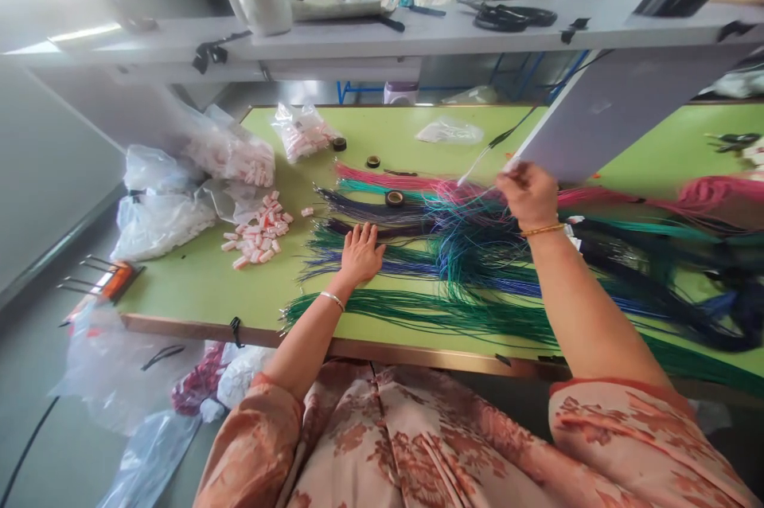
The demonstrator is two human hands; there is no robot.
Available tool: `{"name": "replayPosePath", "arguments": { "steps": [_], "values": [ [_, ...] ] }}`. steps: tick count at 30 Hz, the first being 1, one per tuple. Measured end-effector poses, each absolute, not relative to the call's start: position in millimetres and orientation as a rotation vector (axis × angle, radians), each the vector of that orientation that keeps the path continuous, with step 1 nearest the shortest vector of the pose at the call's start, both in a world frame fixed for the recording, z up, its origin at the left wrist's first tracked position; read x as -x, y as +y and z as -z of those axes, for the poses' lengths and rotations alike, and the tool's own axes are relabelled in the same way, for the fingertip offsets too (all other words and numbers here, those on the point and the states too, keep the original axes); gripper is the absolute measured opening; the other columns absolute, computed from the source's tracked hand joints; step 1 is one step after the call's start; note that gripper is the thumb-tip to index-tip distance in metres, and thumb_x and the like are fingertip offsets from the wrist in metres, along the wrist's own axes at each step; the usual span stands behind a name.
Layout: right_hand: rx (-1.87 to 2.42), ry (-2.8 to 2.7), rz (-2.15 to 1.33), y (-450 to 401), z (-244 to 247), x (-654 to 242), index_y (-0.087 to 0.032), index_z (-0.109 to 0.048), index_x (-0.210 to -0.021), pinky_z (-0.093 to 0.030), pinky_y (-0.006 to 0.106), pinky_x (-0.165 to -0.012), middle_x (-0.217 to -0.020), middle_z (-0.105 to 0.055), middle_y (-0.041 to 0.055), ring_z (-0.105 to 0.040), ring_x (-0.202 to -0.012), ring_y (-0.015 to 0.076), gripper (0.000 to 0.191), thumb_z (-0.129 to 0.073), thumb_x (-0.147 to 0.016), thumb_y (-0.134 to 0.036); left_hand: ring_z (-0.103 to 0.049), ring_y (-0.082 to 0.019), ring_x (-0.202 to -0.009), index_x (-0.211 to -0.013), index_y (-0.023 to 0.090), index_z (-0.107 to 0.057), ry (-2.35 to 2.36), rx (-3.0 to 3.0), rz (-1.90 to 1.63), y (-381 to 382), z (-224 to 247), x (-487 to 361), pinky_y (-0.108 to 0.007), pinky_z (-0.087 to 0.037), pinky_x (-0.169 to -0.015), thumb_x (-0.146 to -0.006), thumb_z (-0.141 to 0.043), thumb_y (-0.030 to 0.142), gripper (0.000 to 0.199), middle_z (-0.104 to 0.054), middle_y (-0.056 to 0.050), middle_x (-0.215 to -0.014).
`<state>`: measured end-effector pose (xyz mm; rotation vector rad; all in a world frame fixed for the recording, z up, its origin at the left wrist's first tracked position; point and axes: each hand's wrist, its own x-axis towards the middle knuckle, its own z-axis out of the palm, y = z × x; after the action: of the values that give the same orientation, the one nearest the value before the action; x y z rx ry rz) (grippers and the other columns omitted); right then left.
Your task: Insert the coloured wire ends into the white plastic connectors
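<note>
My left hand (360, 255) lies with fingers stretched out on a bundle of dark wires (406, 228). To its right and higher, my right hand (528, 193) is closed in a pinch above the tangled middle of the wires; what its fingers hold is blurred, though a small whitish bit shows at the fingertips. Green wires (406, 309) lie nearest me, blue wires (411, 267) beyond them, and pink wires (387, 176) at the far side. Metal-tipped ends point left. A roll of black tape (394, 198) rests on the wires.
Loose pink-and-white connectors (259, 233) lie left, near plastic bags (161, 213) of similar pieces. Another connector bag (303, 132) and a tape roll (373, 162) lie farther back. An orange rack with metal prongs (107, 281) sits at the left corner. A white shelf (370, 42) spans overhead.
</note>
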<state>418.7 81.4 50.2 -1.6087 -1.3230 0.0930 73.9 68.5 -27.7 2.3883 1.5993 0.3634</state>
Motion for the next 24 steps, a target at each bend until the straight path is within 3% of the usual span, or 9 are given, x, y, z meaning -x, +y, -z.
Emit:
{"name": "replayPosePath", "arguments": {
  "steps": [4, 6, 10, 13, 16, 20, 24],
  "values": [
    [1.939, -1.128, 0.103, 68.2, -21.1, -472.5, -0.023, -0.057, -0.079, -0.047, 0.042, -0.08, -0.086, -0.067, 0.0177, -0.062, -0.08, 0.0254, 0.006, -0.058, -0.077, -0.028, -0.024, -0.034, -0.147, -0.149, 0.013, -0.037, 1.62, -2.419, -0.332, 67.7, 29.7, -74.7, -0.052, -0.018, -0.118, -0.094, -0.036, 0.041, 0.061, -0.033, -0.015, -0.158],
    [2.112, -1.063, 0.121, 60.9, -6.3, -484.0, -0.022, -0.059, -0.08, -0.043, 0.049, -0.081, -0.09, -0.066, 0.0225, -0.061, -0.085, 0.0296, 0.009, -0.062, -0.073, -0.027, -0.024, -0.034, -0.147, -0.148, 0.013, -0.038, 1.614, -2.426, -0.333, 68.2, 28.9, -74.2, -0.052, -0.018, -0.118, -0.094, -0.036, 0.041, 0.061, -0.033, -0.016, -0.157],
    [2.274, -1.15, 0.072, 53.2, -4.0, -488.5, -0.014, -0.065, -0.102, -0.04, 0.053, -0.081, -0.102, -0.062, 0.0309, -0.059, -0.095, 0.0347, 0.038, -0.071, -0.066, -0.024, -0.026, -0.034, -0.146, -0.147, 0.013, -0.039, 1.613, -2.436, -0.345, 67.0, 27.3, -73.5, -0.052, -0.019, -0.117, -0.094, -0.037, 0.042, 0.06, -0.033, -0.017, -0.157],
    [2.265, -1.183, 0.253, 51.5, -31.9, -477.6, -0.007, -0.064, -0.117, -0.038, 0.055, -0.084, -0.114, -0.058, 0.0359, -0.056, -0.104, 0.0383, 0.056, -0.074, -0.066, -0.029, -0.031, -0.033, -0.143, -0.145, 0.011, -0.042, 1.634, -2.453, -0.395, 63.2, 25.2, -74.1, -0.05, -0.021, -0.117, -0.094, -0.04, 0.04, 0.059, -0.037, -0.021, -0.153],
    [1.966, -1.376, 0.391, 54.1, -62.2, -435.6, -0.01, -0.068, -0.113, -0.041, 0.048, -0.088, -0.112, -0.063, 0.0279, -0.058, -0.103, 0.0322, 0.038, -0.061, -0.08, -0.027, -0.038, -0.032, -0.136, -0.143, 0.012, -0.044, 1.654, -2.468, -0.436, 59.5, 22.4, -75.1, -0.05, -0.023, -0.115, -0.093, -0.043, 0.038, 0.056, -0.044, -0.022, -0.142],
    [1.463, -2.06, -0.036, 71.1, -68.0, -329.8, -0.019, -0.074, -0.096, -0.045, 0.034, -0.088, -0.096, -0.071, 0.0099, -0.062, -0.091, 0.0211, 0.025, -0.051, -0.09, -0.03, -0.04, -0.031, -0.133, -0.136, 0.014, -0.049, 1.649, -2.472, -0.46, 57.4, 21.0, -74.8, -0.049, -0.025, -0.113, -0.092, -0.047, 0.038, 0.05, -0.049, -0.019, -0.134],
    [1.337, -2.502, -0.182, 103.9, -43.0, -234.4, -0.018, -0.075, -0.097, -0.044, 0.031, -0.085, -0.101, -0.069, 0.0106, -0.061, -0.098, 0.0219, 0.027, -0.051, -0.091, -0.026, -0.038, -0.032, -0.133, -0.132, 0.015, -0.051, 1.611, -2.516, -0.473, 56.6, 23.3, -72.3, -0.049, -0.026, -0.113, -0.091, -0.048, 0.038, 0.047, -0.05, -0.018, -0.134]
  ]
}}
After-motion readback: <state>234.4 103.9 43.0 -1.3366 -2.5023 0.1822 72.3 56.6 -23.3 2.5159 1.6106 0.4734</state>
